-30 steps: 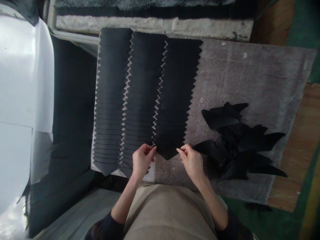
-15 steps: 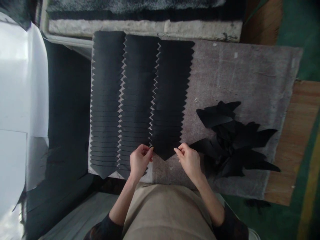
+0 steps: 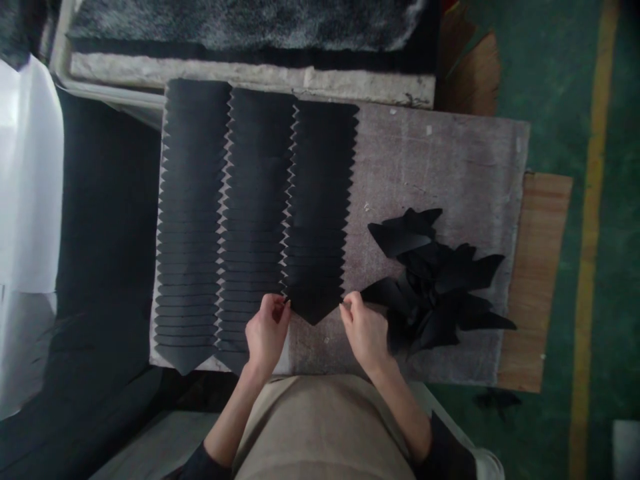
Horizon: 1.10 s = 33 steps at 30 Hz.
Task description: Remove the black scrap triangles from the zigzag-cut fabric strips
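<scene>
Three columns of overlapping black fabric pieces lie on a greyish cloth-covered board (image 3: 390, 153). Each column has zigzag side edges and a pointed near end. At the near end of the right-hand column, a black fabric piece (image 3: 315, 293) is pinched by its two side corners. My left hand (image 3: 267, 330) is closed on its left corner, and my right hand (image 3: 364, 328) grips the right corner. The piece lies flat, its tip pointing towards me. To the right sits a loose heap of black fabric pieces (image 3: 425, 287), close by my right hand.
Beyond the board is a pale padded edge (image 3: 250, 75) with dark furry material (image 3: 240, 23) above it. White sheets (image 3: 30, 233) and a dark surface (image 3: 110, 220) stand to the left. A wooden board (image 3: 537, 280) juts out on the right, over a green floor (image 3: 535, 80).
The whole view has shifted, so the board sits further left and slightly lower. Both hands keep hold of the fabric piece's corners, at nearly the same place on the column.
</scene>
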Motion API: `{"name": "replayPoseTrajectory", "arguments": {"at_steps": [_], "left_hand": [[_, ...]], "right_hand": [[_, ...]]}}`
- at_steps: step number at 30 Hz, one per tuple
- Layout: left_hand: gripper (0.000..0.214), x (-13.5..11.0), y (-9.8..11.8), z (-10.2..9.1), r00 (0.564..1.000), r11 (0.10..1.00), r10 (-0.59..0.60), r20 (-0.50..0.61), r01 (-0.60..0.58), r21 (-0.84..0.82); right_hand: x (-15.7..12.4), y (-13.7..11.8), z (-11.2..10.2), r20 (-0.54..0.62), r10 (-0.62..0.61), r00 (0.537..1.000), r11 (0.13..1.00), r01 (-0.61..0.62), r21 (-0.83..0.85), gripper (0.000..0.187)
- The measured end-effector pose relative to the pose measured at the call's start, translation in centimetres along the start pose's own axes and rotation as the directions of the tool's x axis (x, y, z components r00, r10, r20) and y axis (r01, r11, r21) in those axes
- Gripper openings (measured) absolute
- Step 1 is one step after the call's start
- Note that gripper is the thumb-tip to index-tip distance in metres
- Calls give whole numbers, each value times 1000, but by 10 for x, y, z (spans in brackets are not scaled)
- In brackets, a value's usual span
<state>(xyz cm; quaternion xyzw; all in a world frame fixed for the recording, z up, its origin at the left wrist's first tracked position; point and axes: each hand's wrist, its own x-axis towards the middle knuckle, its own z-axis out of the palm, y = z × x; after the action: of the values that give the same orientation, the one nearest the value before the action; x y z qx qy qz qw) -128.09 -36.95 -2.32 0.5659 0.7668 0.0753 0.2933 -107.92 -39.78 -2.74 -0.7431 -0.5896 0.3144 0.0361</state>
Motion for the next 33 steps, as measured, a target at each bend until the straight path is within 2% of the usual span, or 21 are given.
{"name": "replayPoseTrajectory", "arguments": {"at_steps": [3, 5, 8, 10, 13, 17, 19, 21, 23, 24, 25, 27, 28, 30, 33], "left_hand": [[18, -6, 0, 1, 985, 977, 175, 9, -175, 124], [21, -10, -1, 3, 942, 920, 329, 65, -335, 204], [28, -14, -4, 10, 870, 817, 469, 152, -492, 301], [32, -14, -6, 13, 857, 789, 485, 175, -515, 334], [33, -14, -7, 14, 857, 793, 478, 194, -516, 323], [31, -18, -3, 9, 871, 845, 460, 172, -489, 217], [29, -23, 1, 6, 886, 892, 428, 181, -446, 74], [39, -29, 6, 3, 896, 927, 364, 254, -322, -195], [69, -34, 9, 0, 878, 871, 291, 381, -78, -486], [80, -37, 10, -2, 857, 807, 256, 448, 65, -587], [80, -39, 10, -4, 828, 741, 221, 515, 201, -641], [50, -42, 7, -7, 775, 654, 134, 617, 398, -643], [35, -43, 4, -7, 767, 637, 81, 637, 452, -624], [27, -43, -4, -8, 790, 645, -20, 613, 479, -596], [32, -37, -14, -5, 866, 700, -99, 491, 411, -584]], "right_hand": [[-12, 21, -16, -139, -39, 989, 999, 37, -18, 24], [-16, 38, -24, -233, -60, 971, 994, 37, -100, 31], [-12, 63, -24, -242, -84, 967, 979, 34, -202, 49], [-7, 77, -18, -226, -104, 969, 974, 52, -222, 52], [-1, 93, -12, -247, -151, 957, 972, 99, -211, 46], [-3, 94, -25, -299, -215, 930, 972, 175, -156, 34], [-9, 83, -37, -306, -240, 921, 971, 226, -80, 28], [-16, 65, -47, -195, -296, 935, 941, 320, 105, 25], [-22, 44, -52, 17, -392, 920, 866, 363, 345, 24], [-23, 34, -52, 133, -429, 893, 831, 333, 446, 24], [-24, 25, -51, 234, -448, 863, 811, 282, 512, 24], [-21, 13, -43, 365, -422, 830, 810, 164, 563, 23], [-19, 9, -37, 406, -380, 831, 822, 101, 561, 24], [-14, 5, -22, 438, -259, 861, 853, -9, 521, 27], [-7, 3, 1, 403, -117, 908, 874, -98, 476, 28]]}}
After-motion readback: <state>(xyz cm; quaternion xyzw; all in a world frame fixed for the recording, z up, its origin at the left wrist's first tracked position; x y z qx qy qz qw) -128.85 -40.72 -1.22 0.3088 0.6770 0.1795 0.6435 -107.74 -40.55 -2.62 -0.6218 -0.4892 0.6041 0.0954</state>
